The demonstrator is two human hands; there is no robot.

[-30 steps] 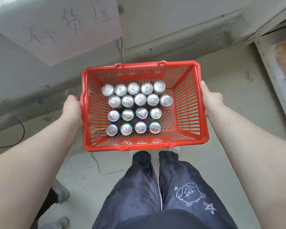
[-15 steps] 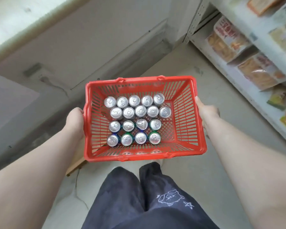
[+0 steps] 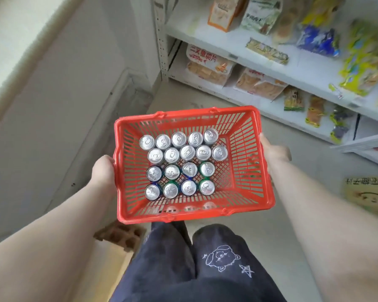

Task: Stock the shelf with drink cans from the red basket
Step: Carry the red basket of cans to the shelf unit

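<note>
A white shelf runs from twelve to three o'clock, both tiers lined with snack packets, blurred on the far right. Dark trousers with a small bear drawing fill six o'clock. At centre the red basket is held level above the floor, well short of the shelf. Inside it, eighteen drink cans stand upright in four rows, crowded toward its nine o'clock side. The left hand grips the basket's nine o'clock rim, and the right hand grips the three o'clock rim, thumb on top; the fingers seem to curl underneath, hidden. A perforated brick lies at seven o'clock.
</note>
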